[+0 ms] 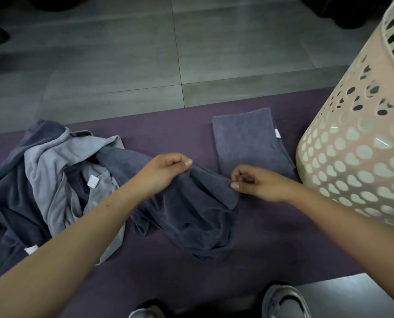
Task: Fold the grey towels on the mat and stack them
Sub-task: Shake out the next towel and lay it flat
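Note:
A dark grey towel (198, 216) hangs crumpled over the middle of the purple mat (271, 253). My left hand (166, 171) grips its upper edge with curled fingers. My right hand (253, 182) pinches the same edge a little to the right, thumb on the cloth. A folded grey towel (251, 143) lies flat on the mat behind my right hand, a white tag at its right side. A heap of dark and light grey towels (51, 175) sits at the left of the mat.
A tall cream laundry basket (356, 143) with round holes stands on the mat at the right, close to the folded towel. Grey floor tiles (122, 65) lie beyond the mat. My shoes (283, 301) show at the bottom edge.

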